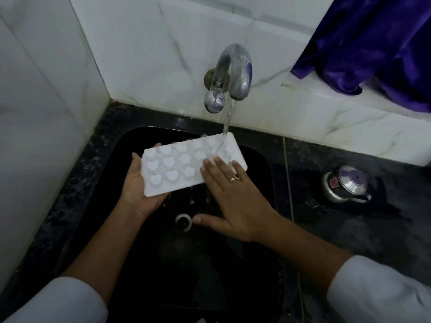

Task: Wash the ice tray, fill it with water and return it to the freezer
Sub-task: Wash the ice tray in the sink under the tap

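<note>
Gripping the ice tray, the left hand is half hidden; right hand lies flat on it.

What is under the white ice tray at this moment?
The left hand holds the ice tray from below, above the black sink. The drain shows nearer the camera. The sink floor directly beneath the tray is covered.
</note>
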### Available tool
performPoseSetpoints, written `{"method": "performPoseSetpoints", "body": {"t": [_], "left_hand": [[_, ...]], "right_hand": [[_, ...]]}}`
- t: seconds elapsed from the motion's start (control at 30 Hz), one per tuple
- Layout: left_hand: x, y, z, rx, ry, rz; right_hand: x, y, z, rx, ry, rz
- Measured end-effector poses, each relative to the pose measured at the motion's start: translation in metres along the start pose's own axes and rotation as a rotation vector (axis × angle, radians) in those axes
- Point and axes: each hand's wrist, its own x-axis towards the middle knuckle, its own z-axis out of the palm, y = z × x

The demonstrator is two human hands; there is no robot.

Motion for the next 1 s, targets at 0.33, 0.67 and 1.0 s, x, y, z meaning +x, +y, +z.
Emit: {"method": "performPoseSetpoints", "body": {"t": [0.33, 0.67, 1.0], "left_hand": [[-0.005, 0.015, -0.020, -0.001, 0.011, 0.030], [-0.018, 0.020, -0.038, -0.030, 0.052, 0.027], [-0.028, 0.029, -0.077, -0.147, -0.107, -0.153]], "right_hand": [[0.006, 0.002, 0.004, 0.015, 0.019, 0.001], [0.019, 0.001, 0.015, 0.108, 0.040, 0.051], [0.052, 0.020, 0.017, 1.182, 0.039, 0.389]]}}
